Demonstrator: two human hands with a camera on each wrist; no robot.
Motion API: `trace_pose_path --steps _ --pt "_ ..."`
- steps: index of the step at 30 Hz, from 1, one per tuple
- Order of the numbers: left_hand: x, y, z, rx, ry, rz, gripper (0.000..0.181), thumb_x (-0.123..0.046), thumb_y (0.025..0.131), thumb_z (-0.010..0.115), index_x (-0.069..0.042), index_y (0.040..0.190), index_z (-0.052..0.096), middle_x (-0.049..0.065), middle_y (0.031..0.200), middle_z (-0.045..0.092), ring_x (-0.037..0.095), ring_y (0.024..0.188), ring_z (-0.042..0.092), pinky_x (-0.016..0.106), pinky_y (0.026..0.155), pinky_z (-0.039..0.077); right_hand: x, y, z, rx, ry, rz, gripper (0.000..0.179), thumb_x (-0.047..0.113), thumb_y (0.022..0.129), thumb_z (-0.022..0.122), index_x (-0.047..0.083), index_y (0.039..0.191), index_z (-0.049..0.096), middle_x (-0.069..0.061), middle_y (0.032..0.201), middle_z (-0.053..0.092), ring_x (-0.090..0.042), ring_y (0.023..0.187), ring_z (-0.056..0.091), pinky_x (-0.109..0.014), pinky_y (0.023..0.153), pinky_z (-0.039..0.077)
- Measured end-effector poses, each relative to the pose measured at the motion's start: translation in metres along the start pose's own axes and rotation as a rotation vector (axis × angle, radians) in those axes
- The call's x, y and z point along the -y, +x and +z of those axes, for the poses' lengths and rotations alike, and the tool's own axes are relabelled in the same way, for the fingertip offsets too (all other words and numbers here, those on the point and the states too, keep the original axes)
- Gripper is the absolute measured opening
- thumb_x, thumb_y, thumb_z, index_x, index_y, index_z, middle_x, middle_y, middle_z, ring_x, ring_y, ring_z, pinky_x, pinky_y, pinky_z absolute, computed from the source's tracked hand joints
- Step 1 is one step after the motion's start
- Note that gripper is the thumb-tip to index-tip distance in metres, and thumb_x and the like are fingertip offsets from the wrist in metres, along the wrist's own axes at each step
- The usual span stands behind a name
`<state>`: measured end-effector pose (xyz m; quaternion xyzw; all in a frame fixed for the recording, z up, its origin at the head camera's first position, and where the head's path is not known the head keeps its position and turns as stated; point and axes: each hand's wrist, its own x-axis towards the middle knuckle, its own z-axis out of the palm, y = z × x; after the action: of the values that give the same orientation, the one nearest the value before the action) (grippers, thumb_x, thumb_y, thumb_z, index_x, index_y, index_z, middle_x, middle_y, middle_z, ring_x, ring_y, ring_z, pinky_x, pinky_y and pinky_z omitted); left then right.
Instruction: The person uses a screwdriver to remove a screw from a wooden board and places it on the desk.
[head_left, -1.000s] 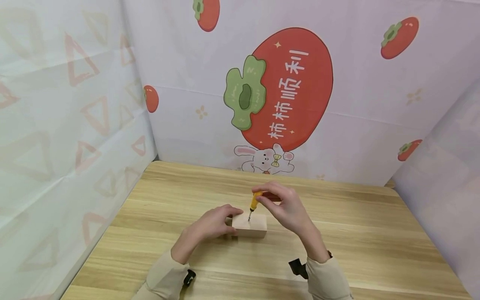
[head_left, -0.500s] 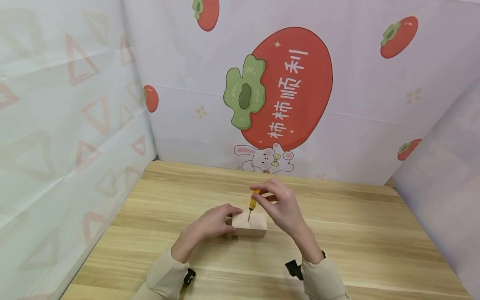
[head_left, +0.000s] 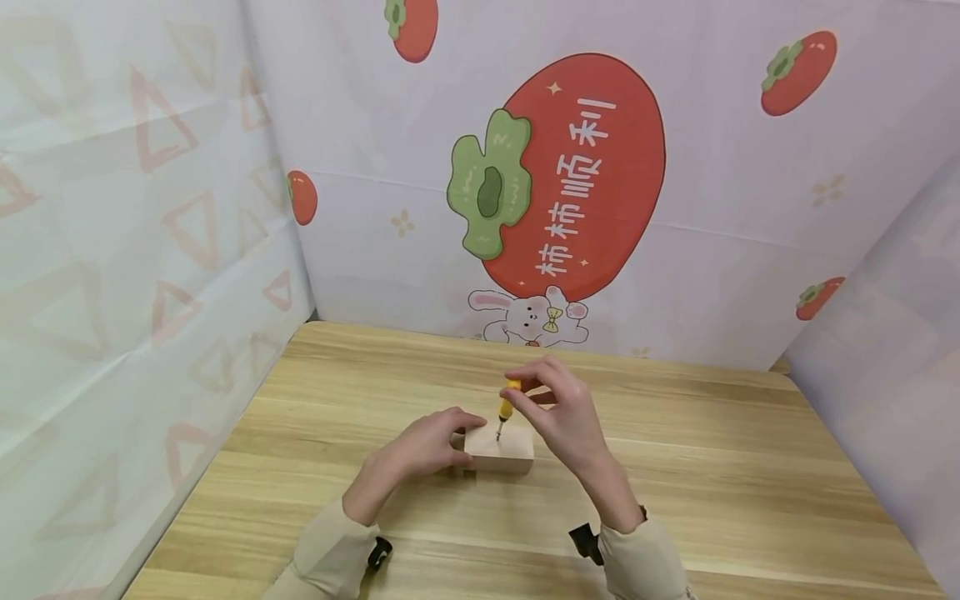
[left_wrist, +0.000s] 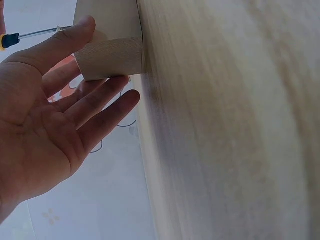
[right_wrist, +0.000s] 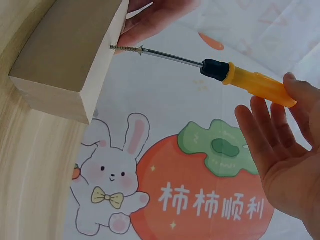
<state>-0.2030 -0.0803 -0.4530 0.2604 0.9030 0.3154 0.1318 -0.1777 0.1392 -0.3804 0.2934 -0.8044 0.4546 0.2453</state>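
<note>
A pale wooden block (head_left: pixel 510 454) lies on the table, its left end held between the thumb and fingers of my left hand (head_left: pixel 420 446). In the right wrist view a threaded screw (right_wrist: pixel 127 48) stands point-down in the block's top face, much of its thread still showing. The tip of a screwdriver (right_wrist: pixel 255 86) with a yellow handle and black collar meets the screw's head. My right hand (head_left: pixel 564 417) pinches the end of that handle from above, between thumb and fingertips. The left wrist view shows the thumb on the block's near side and fingers (left_wrist: pixel 102 97) beyond it.
The wood-grain table (head_left: pixel 675 467) spreads around the block. Behind it rises a backdrop (head_left: pixel 360 250) printed with persimmons and a rabbit. A side sheet (head_left: pixel 112 333) with triangle shapes borders the left, another sheet the right. Dark straps (head_left: pixel 378 554) show at both sleeves.
My right hand and forearm have shifted slightly left, and the screwdriver stands a little more upright. The left hand and the block have kept their place.
</note>
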Motion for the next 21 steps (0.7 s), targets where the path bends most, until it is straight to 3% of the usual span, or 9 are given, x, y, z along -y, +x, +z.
trace_pose_path --steps 4,11,15,21 --pt "-0.001 0.0 0.0 0.002 -0.001 -0.007 0.057 -0.023 0.084 0.08 -0.011 0.136 0.061 0.005 0.125 0.064 0.024 0.118 0.062 0.044 0.099 0.05 0.004 0.001 -0.003 0.021 -0.019 -0.013 0.023 0.004 0.082 0.079 0.01 0.103 0.075 0.0 0.093 0.067 -0.01 0.08 0.066 -0.025 0.067 0.059" --pt "-0.001 -0.001 0.0 -0.003 -0.01 -0.005 0.055 -0.021 0.084 0.08 -0.01 0.135 0.062 0.006 0.123 0.065 0.024 0.115 0.063 0.044 0.096 0.051 0.012 0.003 -0.011 0.174 0.017 -0.006 0.03 -0.005 0.084 0.073 0.012 0.109 0.074 -0.002 0.104 0.072 -0.01 0.087 0.066 -0.026 0.074 0.06" --pt "-0.001 0.0 0.0 -0.002 -0.009 -0.005 0.056 -0.022 0.084 0.08 -0.01 0.135 0.062 0.005 0.123 0.065 0.023 0.116 0.062 0.044 0.097 0.051 0.01 0.002 -0.007 0.128 0.046 0.016 0.03 -0.004 0.083 0.075 0.011 0.11 0.075 -0.003 0.105 0.069 -0.013 0.092 0.067 -0.028 0.075 0.06" --pt "-0.002 -0.001 0.0 -0.002 0.006 -0.008 0.056 -0.023 0.084 0.08 -0.01 0.135 0.061 0.005 0.123 0.064 0.023 0.116 0.062 0.043 0.097 0.05 0.007 0.0 -0.001 0.028 -0.011 0.004 0.025 0.003 0.081 0.079 0.011 0.104 0.077 0.001 0.096 0.064 -0.011 0.084 0.063 -0.026 0.066 0.059"
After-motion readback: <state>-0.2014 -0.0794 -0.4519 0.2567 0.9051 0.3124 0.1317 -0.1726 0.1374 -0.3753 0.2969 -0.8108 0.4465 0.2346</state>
